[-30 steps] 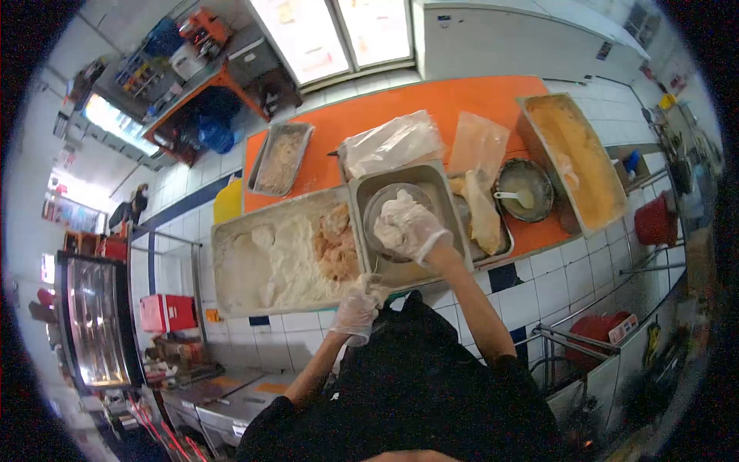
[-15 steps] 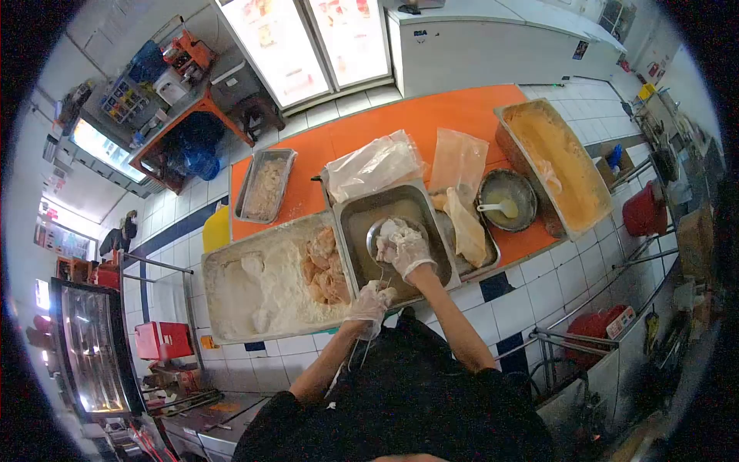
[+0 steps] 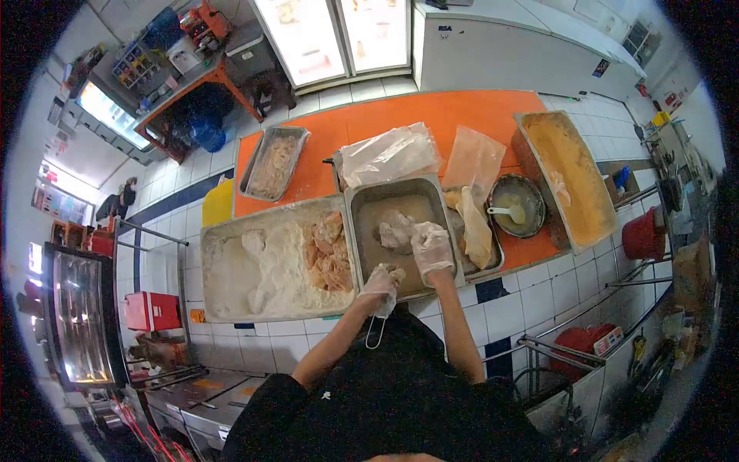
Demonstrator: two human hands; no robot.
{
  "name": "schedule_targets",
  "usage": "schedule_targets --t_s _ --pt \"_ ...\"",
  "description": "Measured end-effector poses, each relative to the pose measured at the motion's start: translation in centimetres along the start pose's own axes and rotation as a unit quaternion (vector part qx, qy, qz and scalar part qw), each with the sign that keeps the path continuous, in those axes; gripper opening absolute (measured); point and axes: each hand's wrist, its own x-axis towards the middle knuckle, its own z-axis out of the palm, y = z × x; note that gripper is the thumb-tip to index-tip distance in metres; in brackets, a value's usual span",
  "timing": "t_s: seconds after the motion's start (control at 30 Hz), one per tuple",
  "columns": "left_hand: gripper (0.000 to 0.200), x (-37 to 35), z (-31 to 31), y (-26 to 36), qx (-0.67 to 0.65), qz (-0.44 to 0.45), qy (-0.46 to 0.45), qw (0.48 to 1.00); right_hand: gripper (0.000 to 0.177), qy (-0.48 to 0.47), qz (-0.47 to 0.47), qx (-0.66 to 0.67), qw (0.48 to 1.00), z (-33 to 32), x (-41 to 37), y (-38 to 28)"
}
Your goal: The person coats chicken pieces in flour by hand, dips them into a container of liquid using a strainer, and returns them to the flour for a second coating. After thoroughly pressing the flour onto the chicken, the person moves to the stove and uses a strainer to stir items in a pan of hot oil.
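Note:
My left hand [image 3: 381, 285], in a clear plastic glove, is closed around the handle of a strainer; the wire loop of its handle [image 3: 375, 333] sticks out below the fist. The strainer's bowl is hidden in the cloudy liquid of a deep metal pan [image 3: 354, 202]. Pale pieces of raw chicken [image 3: 395, 230] lie in that liquid. Just right of them, my gloved right hand [image 3: 433, 250] hovers over the pan, fingers loosely bent and nothing visible in them. To the left, a wide tray of flour [image 3: 265, 262] holds more raw chicken [image 3: 327, 258].
On the orange table [image 3: 385, 112] are a small tray of chicken [image 3: 273, 165], plastic bags [image 3: 392, 156], a bowl with a white ladle [image 3: 517, 206] and a long tray of orange-yellow coating [image 3: 570, 177]. A yellowish bag [image 3: 475, 231] lies right of the pan.
My right hand has come off the chicken and shifted right. The strainer's rim, visible earlier, has sunk from sight, and the chicken sits lower in the liquid. My head view has shifted slightly.

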Motion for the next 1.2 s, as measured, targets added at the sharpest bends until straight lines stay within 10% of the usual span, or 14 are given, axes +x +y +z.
schedule_targets --t_s 0.23,0.3,0.87,0.93,0.97,1.0,1.1,1.2 --pt "0.034 1.5 2.2 -1.8 -0.007 0.076 0.138 0.987 0.02 0.03 0.115 0.047 0.992 -4.3 -2.5 0.2" --pt "0.03 1.2 1.3 -1.5 -0.505 -0.123 0.036 0.853 0.019 0.028 0.121 0.081 0.989 -5.2 -3.1 0.3" --pt "0.033 -12.8 -8.6 2.7 -0.437 -0.093 0.165 0.88 0.015 0.024 0.129 0.215 0.968 -7.4 -3.3 -1.9" --pt "0.033 -14.9 -7.9 0.7 -0.309 -0.061 0.215 0.924 0.016 0.011 0.156 0.238 0.959 -7.5 -3.5 -1.8" --pt "0.032 -16.4 -5.4 -2.8 0.128 -0.035 0.182 0.974 0.016 0.001 0.181 0.258 0.949 -7.6 -3.6 -1.7" --pt "0.032 -17.4 -4.2 -5.1 0.54 0.0 0.114 0.834 0.016 0.003 0.184 0.26 0.948 -7.5 -3.8 -1.5" --pt "0.02 -18.3 -4.5 -6.4 0.185 -0.185 0.26 0.929 0.016 -0.016 0.166 0.254 0.953 -7.0 -4.2 -1.4" --pt "0.015 -19.1 -4.4 -8.3 0.355 -0.093 0.374 0.851 0.016 -0.029 0.15 0.296 0.943 -5.9 -4.1 -2.4"
